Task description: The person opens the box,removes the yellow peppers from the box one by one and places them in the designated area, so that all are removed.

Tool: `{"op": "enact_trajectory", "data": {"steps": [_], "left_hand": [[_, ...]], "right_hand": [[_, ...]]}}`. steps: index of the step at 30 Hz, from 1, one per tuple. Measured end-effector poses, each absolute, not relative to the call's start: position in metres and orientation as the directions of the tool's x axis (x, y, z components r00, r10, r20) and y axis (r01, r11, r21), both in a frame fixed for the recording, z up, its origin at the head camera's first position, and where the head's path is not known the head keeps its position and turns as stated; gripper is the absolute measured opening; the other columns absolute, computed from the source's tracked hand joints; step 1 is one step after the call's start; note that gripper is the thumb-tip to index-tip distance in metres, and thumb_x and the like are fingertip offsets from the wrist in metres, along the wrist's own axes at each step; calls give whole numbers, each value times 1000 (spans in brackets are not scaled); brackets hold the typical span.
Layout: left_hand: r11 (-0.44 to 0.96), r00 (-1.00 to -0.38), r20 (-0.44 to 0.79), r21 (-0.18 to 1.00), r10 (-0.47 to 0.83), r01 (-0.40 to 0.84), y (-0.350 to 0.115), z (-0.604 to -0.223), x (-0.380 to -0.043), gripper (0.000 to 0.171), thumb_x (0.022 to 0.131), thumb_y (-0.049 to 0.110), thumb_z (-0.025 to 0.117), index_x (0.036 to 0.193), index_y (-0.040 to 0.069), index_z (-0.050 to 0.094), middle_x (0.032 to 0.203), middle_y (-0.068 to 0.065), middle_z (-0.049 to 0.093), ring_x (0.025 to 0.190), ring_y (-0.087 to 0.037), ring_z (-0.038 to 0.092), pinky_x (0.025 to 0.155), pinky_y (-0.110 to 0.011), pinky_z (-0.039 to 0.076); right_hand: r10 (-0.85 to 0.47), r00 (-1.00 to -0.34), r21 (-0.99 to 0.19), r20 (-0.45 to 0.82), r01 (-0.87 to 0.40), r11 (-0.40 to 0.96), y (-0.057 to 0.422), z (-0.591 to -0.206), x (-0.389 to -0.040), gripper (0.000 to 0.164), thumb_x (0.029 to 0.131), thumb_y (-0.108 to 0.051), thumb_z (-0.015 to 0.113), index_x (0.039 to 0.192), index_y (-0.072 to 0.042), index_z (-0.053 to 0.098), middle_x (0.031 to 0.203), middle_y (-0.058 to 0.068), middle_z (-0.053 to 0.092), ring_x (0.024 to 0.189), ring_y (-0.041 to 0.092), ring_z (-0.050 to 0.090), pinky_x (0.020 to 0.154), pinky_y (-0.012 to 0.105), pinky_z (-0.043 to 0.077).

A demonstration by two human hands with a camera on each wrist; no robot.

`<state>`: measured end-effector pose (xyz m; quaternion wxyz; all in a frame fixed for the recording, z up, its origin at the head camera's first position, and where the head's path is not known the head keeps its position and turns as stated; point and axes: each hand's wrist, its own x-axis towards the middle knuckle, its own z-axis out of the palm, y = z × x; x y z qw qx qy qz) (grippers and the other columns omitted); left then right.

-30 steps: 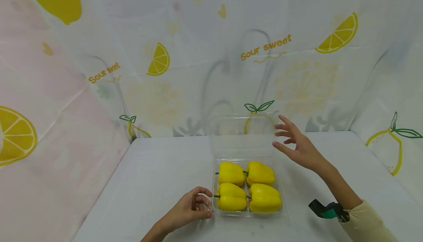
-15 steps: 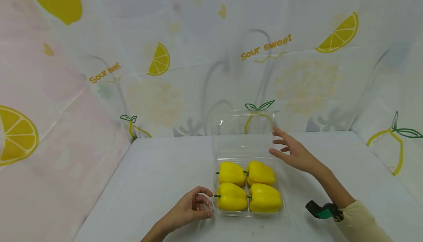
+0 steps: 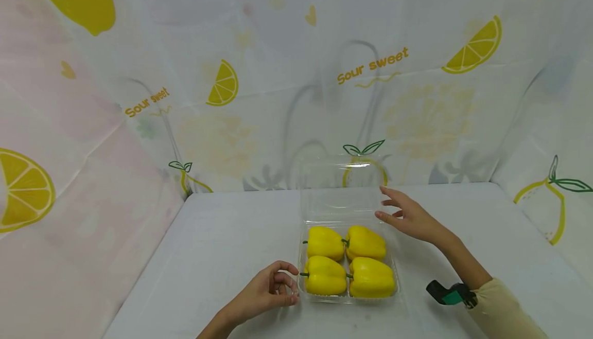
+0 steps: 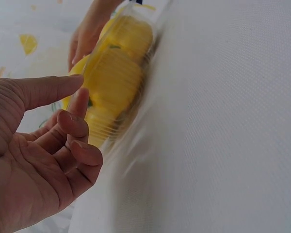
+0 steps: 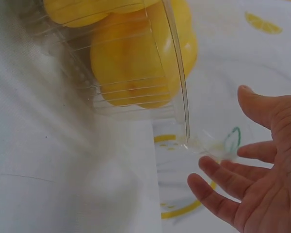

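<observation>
A clear plastic clamshell container (image 3: 347,299) rests on the white table with its lid (image 3: 338,195) raised at the back. Several yellow bell peppers (image 3: 326,276) with green stems sit in its base in two rows. My left hand (image 3: 268,290) is at the base's front left corner, its thumb and curled fingers pinching the rim; in the left wrist view the thumb tip (image 4: 76,82) lies right at that edge. Beside the lid's right side, my right hand (image 3: 412,218) has its fingers spread and relaxed, fingertips close to the clear plastic. Its palm holds nothing in the right wrist view.
A white cloth covers the table (image 3: 222,236). Behind it hangs a lemon-print curtain (image 3: 273,138), which also lines both sides. A black and green strap device (image 3: 451,293) sits on my right wrist, by the beige sleeve (image 3: 500,308).
My right hand has moved down and slightly left along the lid's right side. The lid has shifted slightly in its raised position. The left hand and the peppers have stayed put.
</observation>
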<state>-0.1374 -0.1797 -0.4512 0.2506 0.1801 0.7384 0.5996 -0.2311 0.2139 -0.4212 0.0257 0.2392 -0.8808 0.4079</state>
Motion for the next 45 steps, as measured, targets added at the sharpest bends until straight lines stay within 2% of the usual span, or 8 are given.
{"op": "enact_trajectory", "data": {"steps": [6, 30, 45], "left_hand": [[217, -811, -158, 975, 564, -39, -179, -452, -137, 49, 86, 14, 78, 124, 0, 50, 97, -9, 68, 70, -12, 55, 64, -20, 47], [233, -811, -166, 972, 561, -38, -180, -451, -137, 50, 86, 14, 78, 125, -1, 50, 97, -9, 68, 68, -12, 54, 64, -20, 47], [217, -804, -166, 975, 572, -47, -180, -450, -137, 50, 86, 13, 78, 125, -1, 49, 97, -10, 68, 67, -11, 54, 64, -20, 47]], "right_hand": [[-396, -893, -711, 213, -420, 564, 214, -427, -231, 71, 97, -26, 66, 149, 5, 30, 149, 30, 33, 121, 42, 54, 86, 46, 53], [-411, -903, -711, 127, -372, 597, 215, -434, -231, 72, 97, -31, 64, 147, 10, 32, 148, 32, 34, 118, 41, 56, 87, 48, 52], [-447, -893, -719, 52, -344, 604, 215, -441, -231, 72, 99, -33, 61, 146, 13, 31, 147, 35, 34, 116, 42, 58, 90, 54, 49]]}}
